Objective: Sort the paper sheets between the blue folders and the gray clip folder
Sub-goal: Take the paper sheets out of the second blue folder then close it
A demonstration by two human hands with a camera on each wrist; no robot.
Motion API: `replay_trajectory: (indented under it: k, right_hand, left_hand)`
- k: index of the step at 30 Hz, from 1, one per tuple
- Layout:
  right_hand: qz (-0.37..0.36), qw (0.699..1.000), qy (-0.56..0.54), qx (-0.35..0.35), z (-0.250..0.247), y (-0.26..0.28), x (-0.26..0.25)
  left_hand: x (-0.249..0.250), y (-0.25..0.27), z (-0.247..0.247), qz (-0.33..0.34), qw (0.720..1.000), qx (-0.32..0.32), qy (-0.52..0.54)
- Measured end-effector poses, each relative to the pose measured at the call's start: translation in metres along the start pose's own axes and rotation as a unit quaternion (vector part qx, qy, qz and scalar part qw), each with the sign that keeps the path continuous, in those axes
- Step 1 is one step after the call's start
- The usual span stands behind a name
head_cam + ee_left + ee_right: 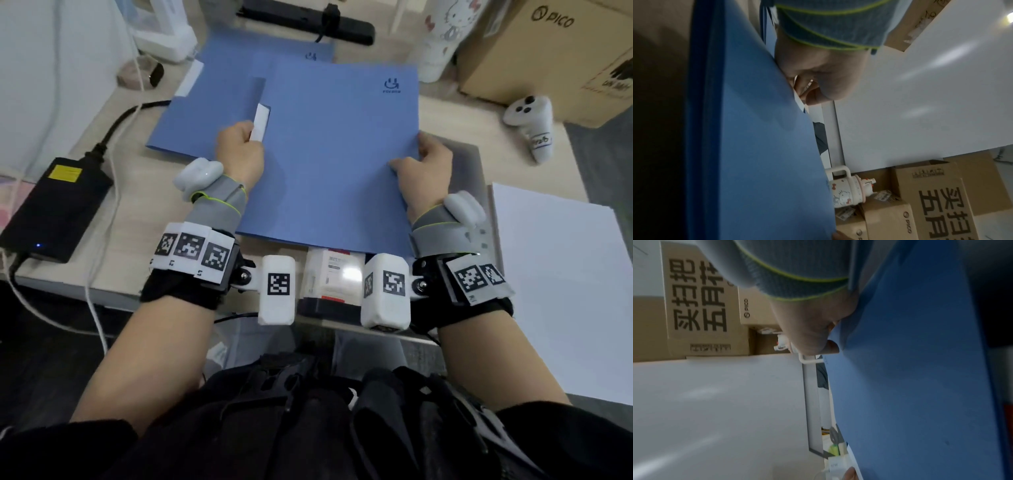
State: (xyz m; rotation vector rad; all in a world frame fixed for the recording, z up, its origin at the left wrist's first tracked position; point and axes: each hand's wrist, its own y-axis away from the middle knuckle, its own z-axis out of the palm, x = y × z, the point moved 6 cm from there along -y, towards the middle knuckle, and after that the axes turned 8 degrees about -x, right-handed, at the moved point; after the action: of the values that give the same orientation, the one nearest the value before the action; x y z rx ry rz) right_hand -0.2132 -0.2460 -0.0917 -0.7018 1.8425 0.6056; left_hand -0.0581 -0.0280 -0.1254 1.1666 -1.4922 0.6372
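Gripping one of three blue folders (335,154) (topmost), left hand (241,150); right hand (423,168)

"PICO" on cardboard box (561,51); "67W" on charger (835,465).

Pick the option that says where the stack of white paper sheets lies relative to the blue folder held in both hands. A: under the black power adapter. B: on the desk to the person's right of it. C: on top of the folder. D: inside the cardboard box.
B: the white sheets lie on the desk to the right of the blue folder, apart from it, beyond the right hand.
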Motion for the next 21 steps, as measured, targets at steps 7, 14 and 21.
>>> replay_trajectory:
  k: [7, 14, 21]
  right_hand:
    - [0.0, 0.998, 0.026, -0.053, 0.06, -0.013, -0.033]
    - [0.02, 0.993, 0.065, -0.098, 0.109, -0.035, -0.051]
    - [0.053, 0.984, 0.125, -0.114, 0.136, -0.062, -0.05]
  left_hand:
    - [0.003, -0.027, -0.048, 0.011, 0.999, 0.023, -0.031]
    - [0.011, -0.055, -0.088, 0.005, 0.992, 0.074, -0.098]
    - [0.015, -0.095, -0.102, 0.021, 0.981, 0.076, -0.179]
